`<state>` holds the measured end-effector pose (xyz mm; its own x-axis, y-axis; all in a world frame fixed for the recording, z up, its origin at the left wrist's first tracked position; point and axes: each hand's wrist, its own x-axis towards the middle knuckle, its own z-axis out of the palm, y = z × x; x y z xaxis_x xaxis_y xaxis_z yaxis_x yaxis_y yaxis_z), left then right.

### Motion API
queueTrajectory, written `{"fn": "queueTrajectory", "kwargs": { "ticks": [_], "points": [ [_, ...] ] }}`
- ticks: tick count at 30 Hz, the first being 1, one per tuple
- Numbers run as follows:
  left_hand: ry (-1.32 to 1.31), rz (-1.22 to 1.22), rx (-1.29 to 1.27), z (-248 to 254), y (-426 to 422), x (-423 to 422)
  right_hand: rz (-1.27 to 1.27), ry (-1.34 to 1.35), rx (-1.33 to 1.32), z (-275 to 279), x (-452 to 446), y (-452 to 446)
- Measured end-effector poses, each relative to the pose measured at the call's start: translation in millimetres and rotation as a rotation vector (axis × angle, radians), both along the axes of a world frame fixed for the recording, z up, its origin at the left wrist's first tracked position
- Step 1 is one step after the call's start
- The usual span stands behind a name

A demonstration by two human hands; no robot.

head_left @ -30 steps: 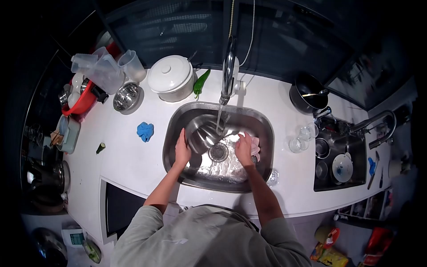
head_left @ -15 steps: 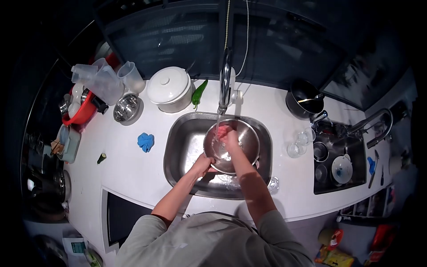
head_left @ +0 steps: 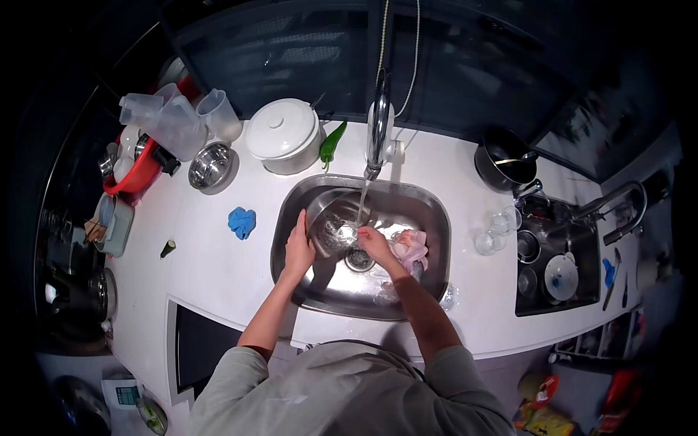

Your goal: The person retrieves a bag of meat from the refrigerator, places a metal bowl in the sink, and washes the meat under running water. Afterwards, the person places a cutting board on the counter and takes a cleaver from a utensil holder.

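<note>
A shiny metal bowl point(head_left: 336, 225) is tilted inside the steel sink point(head_left: 291, 291). My left hand point(head_left: 298, 245) grips its left rim, fingers along the outside. My right hand point(head_left: 373, 243) is closed at the bowl's right edge, fingertips pinching the rim beside the falling water. Water runs from the tap point(head_left: 373, 168) into the bowl. Pale pink raw meat point(head_left: 411, 248) lies in the sink, just right of my right hand. The drain point(head_left: 359, 259) shows below the bowl.
A lidded white pot point(head_left: 283, 138), a green pepper point(head_left: 333, 144) and a small metal bowl point(head_left: 211, 168) stand behind the sink to the left. A blue crumpled cloth or glove point(head_left: 241, 222) lies left. Glasses point(head_left: 498, 231), a black pot point(head_left: 507, 163) and a second sink point(head_left: 531, 301) are right.
The bowl has shifted left and tilted, uncovering the raw meat and drain. My left hand has moved up its left side. My right hand has come out of the bowl to its right rim.
</note>
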<state>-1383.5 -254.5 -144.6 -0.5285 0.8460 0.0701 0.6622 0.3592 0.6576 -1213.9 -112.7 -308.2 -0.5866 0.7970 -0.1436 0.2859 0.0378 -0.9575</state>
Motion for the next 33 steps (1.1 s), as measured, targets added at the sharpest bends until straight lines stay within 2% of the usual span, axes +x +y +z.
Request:
{"fn": "queueTrajectory", "kwargs": {
  "ticks": [3, 6, 9, 11, 15, 17, 18, 19, 21, 23, 27, 31, 33],
  "points": [
    [0.091, 0.015, 0.028, 13.5, -4.9, -0.1, -0.035, -0.336, 0.254, -4.2, 31.9, 4.0],
    [0.18, 0.049, 0.029, 9.5, -9.3, -1.0, -0.232, -0.7, 0.534, -1.2, 66.7, -3.5],
    [0.146, 0.082, 0.076, 11.4, -8.7, 3.5, -0.284, -0.886, 0.456, 40.2, 83.1, -15.8],
    [0.17, 0.094, 0.176, -15.6, -7.2, -2.1, -0.248, -0.958, 0.427, 27.5, 92.2, -16.4],
    [-0.238, 0.201, -0.013, -68.7, -4.5, -6.2, -0.224, -1.049, 0.412, 15.8, 88.9, -10.4],
    [-0.628, 0.332, -0.134, -98.8, -1.3, -4.1, -0.238, -1.111, 0.43, 0.3, 83.9, -2.1],
    [-0.858, 0.352, -0.125, -84.5, 1.8, 6.3, -0.247, -1.147, 0.44, -4.0, 81.1, 1.5],
    [-0.984, 0.34, -0.148, -92.3, 4.1, 4.8, -0.257, -1.184, 0.449, -8.2, 79.0, 5.8],
    [-1.239, 0.316, -0.201, -124.1, 3.5, 1.4, -0.236, -1.195, 0.404, -8.3, 76.0, 9.7],
    [-1.307, 0.326, -0.175, -160.5, 2.5, -4.4, -0.214, -1.195, 0.356, -10.3, 75.5, 15.4],
    [-1.407, 0.4, -0.287, -136.7, 7.7, 4.0, -0.191, -1.156, 0.306, -25.8, 79.3, 24.7],
    [-1.405, 0.394, -0.343, -163.8, 3.8, -0.4, -0.255, -0.987, 0.504, -27.5, 86.4, 28.7],
    [-1.388, 0.388, -0.373, -181.8, 1.4, -3.0, -0.24, -0.832, 0.378, 1.4, 93.6, 42.9]
  ]
}}
